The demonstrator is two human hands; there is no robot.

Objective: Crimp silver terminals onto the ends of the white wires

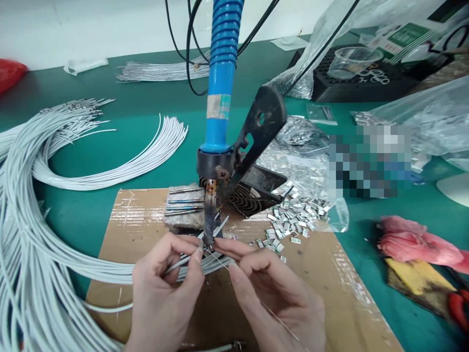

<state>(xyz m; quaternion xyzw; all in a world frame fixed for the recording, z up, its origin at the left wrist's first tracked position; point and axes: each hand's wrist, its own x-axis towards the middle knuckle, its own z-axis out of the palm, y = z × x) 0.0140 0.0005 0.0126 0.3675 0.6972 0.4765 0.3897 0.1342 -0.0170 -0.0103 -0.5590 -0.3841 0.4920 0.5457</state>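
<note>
A soldering iron with a blue handle points straight down, its dark tip between my two hands. My left hand pinches the end of a white cable close beside the tip. Between thumb and fingers, my right hand grips a thin solder wire, whose front end reaches toward the tip. Fingertips and iron partly hide the contact point, so I cannot tell exactly what touches. More white cables run behind my left hand over a cardboard sheet.
A black bracket holds the iron. Behind it are a small black fan and loose metal pieces spilling from a plastic bag. A large cable bundle fills the left. Pink cloth and a yellow sponge lie right.
</note>
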